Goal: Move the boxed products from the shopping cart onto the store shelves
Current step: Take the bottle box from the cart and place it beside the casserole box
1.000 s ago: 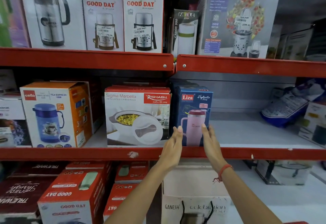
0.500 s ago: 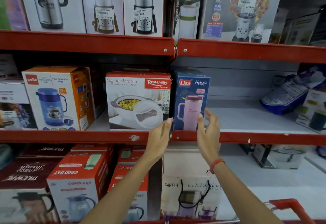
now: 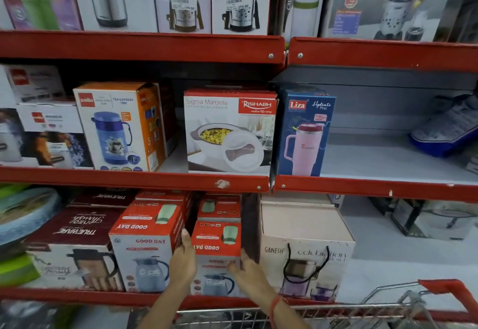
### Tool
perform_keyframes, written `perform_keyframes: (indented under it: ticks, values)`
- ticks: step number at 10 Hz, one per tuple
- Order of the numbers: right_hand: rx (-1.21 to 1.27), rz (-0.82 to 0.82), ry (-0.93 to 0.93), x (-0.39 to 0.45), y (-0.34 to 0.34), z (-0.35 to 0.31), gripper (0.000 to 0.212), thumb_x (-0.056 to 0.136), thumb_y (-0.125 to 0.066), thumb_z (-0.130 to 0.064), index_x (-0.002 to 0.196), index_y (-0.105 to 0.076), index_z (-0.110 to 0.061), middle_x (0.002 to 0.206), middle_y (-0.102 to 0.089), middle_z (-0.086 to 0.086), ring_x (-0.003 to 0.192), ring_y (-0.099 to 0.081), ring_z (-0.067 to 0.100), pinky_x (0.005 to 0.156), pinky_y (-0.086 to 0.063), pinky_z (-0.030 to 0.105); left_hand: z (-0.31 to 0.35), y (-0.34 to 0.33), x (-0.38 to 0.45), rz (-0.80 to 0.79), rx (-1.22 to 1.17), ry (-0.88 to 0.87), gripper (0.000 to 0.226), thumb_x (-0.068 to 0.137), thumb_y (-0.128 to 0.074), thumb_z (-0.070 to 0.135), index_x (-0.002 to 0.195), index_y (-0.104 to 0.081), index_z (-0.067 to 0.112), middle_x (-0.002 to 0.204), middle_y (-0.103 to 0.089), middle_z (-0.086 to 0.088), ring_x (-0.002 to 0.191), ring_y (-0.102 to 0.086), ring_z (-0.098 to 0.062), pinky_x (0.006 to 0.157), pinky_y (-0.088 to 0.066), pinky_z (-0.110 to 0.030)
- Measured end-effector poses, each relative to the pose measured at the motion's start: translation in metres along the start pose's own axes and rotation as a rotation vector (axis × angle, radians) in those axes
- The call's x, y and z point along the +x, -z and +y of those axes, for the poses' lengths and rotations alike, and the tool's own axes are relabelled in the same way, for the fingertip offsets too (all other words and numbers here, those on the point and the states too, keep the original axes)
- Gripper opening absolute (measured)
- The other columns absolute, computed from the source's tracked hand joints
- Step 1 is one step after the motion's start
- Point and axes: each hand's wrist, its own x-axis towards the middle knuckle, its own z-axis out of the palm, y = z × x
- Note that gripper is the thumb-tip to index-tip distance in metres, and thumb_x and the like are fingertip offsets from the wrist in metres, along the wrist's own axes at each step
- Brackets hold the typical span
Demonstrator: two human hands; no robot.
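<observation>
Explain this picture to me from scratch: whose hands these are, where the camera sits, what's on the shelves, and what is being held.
There is no machine here. A camera on a person's head looks forward and down at store shelves. The left hand and the right hand press the two sides of a small red and white Good Day box on the bottom shelf. On the middle shelf stand a blue Liza box and a Rishabh casserole box. The shopping cart shows at the bottom edge.
</observation>
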Motion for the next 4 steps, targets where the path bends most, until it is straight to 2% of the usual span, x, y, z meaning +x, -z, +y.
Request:
perform_keyframes:
  ticks: [1,2,3,4]
  values:
    - [0.054,-0.005,-0.028,0.003,0.002,0.003,0.039,0.093,-0.05,-0.027,0.131,-0.048,-0.017,0.125,-0.064,0.003,0.112,-0.06,0.017,0.103,-0.046,0.028,-0.003,0.004,0.001,-0.024,-0.059,0.042,0.061,0.095,-0.019,0.051,0.075,-0.059,0.009,0.082,-0.064,-0.016,0.083,-0.062,-0.033,0.086,-0.051,-0.04]
    - [0.061,-0.004,-0.018,0.003,0.007,0.001,0.035,0.094,-0.049,-0.024,0.128,-0.05,-0.017,0.125,-0.063,0.004,0.108,-0.059,0.014,0.095,-0.045,0.022,-0.005,0.006,0.001,-0.035,-0.04,0.051,0.067,0.094,-0.018,0.053,0.089,-0.061,0.003,0.086,-0.066,-0.015,0.082,-0.062,-0.03,0.081,-0.048,-0.035]
    - [0.022,0.001,-0.016,0.005,0.003,0.001,0.039,0.094,-0.049,-0.025,0.132,-0.047,-0.016,0.128,-0.063,0.005,0.116,-0.059,0.018,0.099,-0.045,0.026,-0.013,0.01,0.004,-0.079,-0.037,0.054,0.062,0.092,-0.018,0.058,0.082,-0.061,0.014,0.092,-0.069,-0.016,0.089,-0.065,-0.032,0.09,-0.051,-0.042]
    - [-0.002,0.049,0.038,0.001,0.005,-0.016,0.044,0.094,-0.05,-0.03,0.135,-0.043,-0.019,0.126,-0.063,0.002,0.115,-0.061,0.016,0.098,-0.048,0.026,-0.003,0.016,-0.002,-0.067,0.042,-0.036,0.055,0.094,-0.021,0.051,0.074,-0.057,0.015,0.087,-0.068,-0.016,0.082,-0.063,-0.027,0.088,-0.051,-0.04]
